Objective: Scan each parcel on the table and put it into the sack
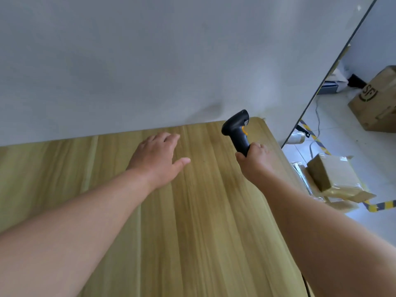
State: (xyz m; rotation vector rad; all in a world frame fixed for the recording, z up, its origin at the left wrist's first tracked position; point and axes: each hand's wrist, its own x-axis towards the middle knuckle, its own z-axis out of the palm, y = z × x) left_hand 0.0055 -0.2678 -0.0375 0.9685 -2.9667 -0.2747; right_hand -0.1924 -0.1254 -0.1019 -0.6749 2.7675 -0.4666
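Note:
My right hand (254, 159) grips the lower handle of a black barcode scanner (236, 129) with an orange trigger, its head raised over the far right corner of the wooden table (192, 211). My left hand (158, 157) stretches flat over the table top, fingers straight and thumb spread, holding nothing. No parcel lies on the visible part of the table. Several brown parcels (334, 176) are piled on the floor to the right of the table. No sack can be made out.
A white wall (150, 61) stands right behind the table. A large cardboard box (379, 99) sits on the floor at the far right. Yellow-black tape (317, 140) and cables run across the pale floor beside a dark-edged panel (334, 67).

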